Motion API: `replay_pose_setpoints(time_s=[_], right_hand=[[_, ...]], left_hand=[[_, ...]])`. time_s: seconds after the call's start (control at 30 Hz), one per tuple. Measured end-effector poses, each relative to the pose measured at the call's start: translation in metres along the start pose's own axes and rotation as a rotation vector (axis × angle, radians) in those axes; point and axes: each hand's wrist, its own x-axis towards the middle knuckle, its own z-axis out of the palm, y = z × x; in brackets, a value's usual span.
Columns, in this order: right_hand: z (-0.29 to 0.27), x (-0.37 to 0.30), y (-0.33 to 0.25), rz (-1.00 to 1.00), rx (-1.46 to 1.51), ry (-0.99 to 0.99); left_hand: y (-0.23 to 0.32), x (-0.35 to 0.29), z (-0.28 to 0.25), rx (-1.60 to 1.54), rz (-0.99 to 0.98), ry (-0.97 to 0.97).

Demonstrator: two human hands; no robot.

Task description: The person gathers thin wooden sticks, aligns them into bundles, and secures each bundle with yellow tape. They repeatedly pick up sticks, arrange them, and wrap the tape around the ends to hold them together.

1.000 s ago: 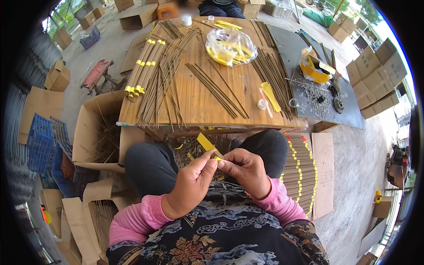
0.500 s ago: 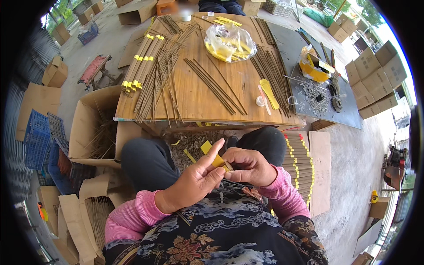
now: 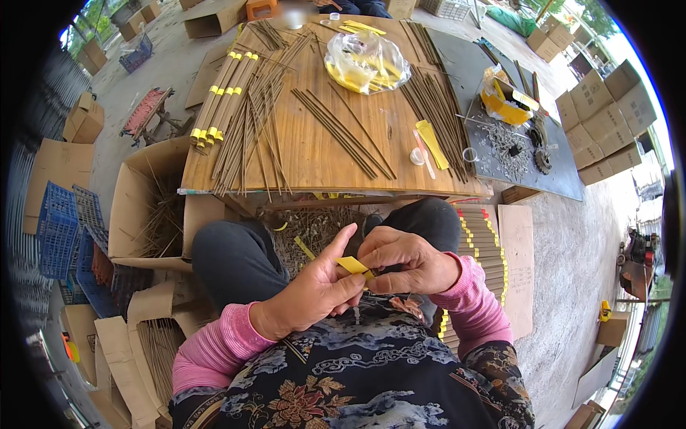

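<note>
Above my lap, both hands work close together on a yellow paper strip (image 3: 351, 265). My left hand (image 3: 314, 289) is closed about its lower side, thumb pressed in and forefinger pointing up. From the right, my right hand (image 3: 404, 261) pinches the strip's end between thumb and bent fingers. The strip appears wrapped around a stick bundle, mostly hidden by my hands. On the wooden table (image 3: 307, 168) ahead lie loose thin brown sticks (image 3: 336, 132), which look like incense sticks. Finished-looking bundles with yellow bands (image 3: 227, 93) lie at its left.
A plastic bag of yellow strips (image 3: 368, 64) sits mid-table, with flat yellow strips (image 3: 433, 145) at the right. Left of my knee stands a cardboard box (image 3: 150, 207) with sticks. Banded bundles (image 3: 482, 247) lie on cardboard at my right. Another person (image 3: 364, 7) sits across the table.
The yellow strip's free end, which stood up between my hands, now shows shorter and folded over. My right fingers have curled further over it. The bundle end seen earlier is now covered.
</note>
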Motion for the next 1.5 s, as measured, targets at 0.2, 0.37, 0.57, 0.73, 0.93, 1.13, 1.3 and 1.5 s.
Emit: replay_pose_setpoints(time_s=[0.2, 0.37, 0.57, 0.73, 0.93, 1.13, 1.3, 1.5], right_hand=[[-0.002, 0.001, -0.002, -0.077, -0.106, -0.001], [-0.006, 0.005, -0.007, -0.119, -0.227, -0.007], [-0.009, 0.008, -0.014, -0.153, -0.367, -0.022], [-0.011, 0.01, -0.024, -0.144, -0.482, -0.029], [-0.009, 0.013, -0.024, -0.243, -0.606, -0.029], [-0.006, 0.013, -0.026, -0.339, -0.707, 0.001], [-0.004, 0.016, -0.026, -0.504, -0.738, 0.038], [-0.005, 0.021, -0.024, -0.651, -0.723, 0.04]], left_hand=[[-0.003, 0.001, -0.002, -0.002, -0.001, -0.017], [-0.002, 0.002, -0.004, -0.04, -0.04, -0.024], [-0.005, 0.003, -0.008, -0.094, -0.059, -0.031], [-0.008, 0.004, -0.01, -0.127, -0.056, -0.024], [-0.003, 0.003, -0.01, -0.241, -0.102, 0.031], [0.005, -0.001, -0.01, -0.241, -0.117, 0.062], [0.009, -0.002, -0.009, -0.31, -0.07, -0.002], [0.014, -0.004, -0.013, -0.347, -0.069, -0.097]])
